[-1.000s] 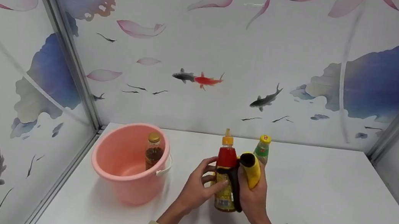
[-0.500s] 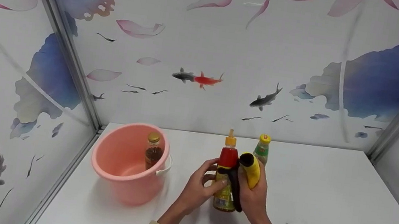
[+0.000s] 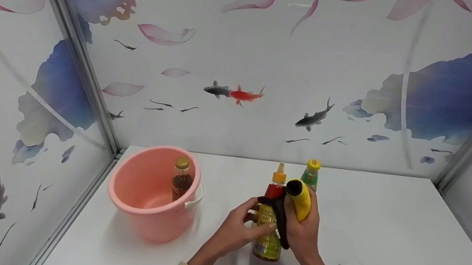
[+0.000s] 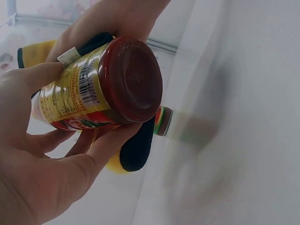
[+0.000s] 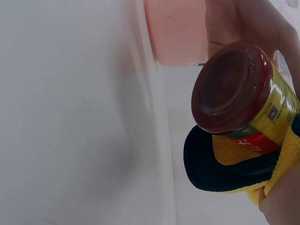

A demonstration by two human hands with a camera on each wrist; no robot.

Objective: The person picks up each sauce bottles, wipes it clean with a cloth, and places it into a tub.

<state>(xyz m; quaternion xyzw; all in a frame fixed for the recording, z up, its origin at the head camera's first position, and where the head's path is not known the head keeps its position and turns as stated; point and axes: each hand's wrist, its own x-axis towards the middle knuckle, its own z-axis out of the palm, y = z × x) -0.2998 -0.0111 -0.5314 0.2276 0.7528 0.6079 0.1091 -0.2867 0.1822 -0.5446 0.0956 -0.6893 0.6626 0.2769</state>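
A squeeze sauce bottle point(image 3: 267, 246) with a red top part, yellow label and orange nozzle cap is held upright above the table. My left hand point(image 3: 239, 229) grips it from the left, thumb across the label. In my right hand point(image 3: 304, 232) is a yellow cloth point(image 3: 301, 204) with a black border, wrapped against the bottle's right side. The left wrist view shows the bottle's dark red base point(image 4: 136, 79) and barcode. From the right wrist view, the cloth's dark border point(image 5: 206, 168) curves behind the bottle; my right palm is mostly hidden.
A pink bucket point(image 3: 150, 226) with a white handle stands at the left on the white table point(image 3: 394, 244). Inside it leans a gold-capped bottle point(image 3: 181, 182) of dark contents. Behind my right hand stands a green-labelled bottle point(image 3: 311, 177) with a yellow cap. Patterned panels surround the table.
The sauce bottle has shifted down toward me and slightly right. The cloth now lies across its red upper part, nearer the cap. Bucket and other bottles have stayed put.
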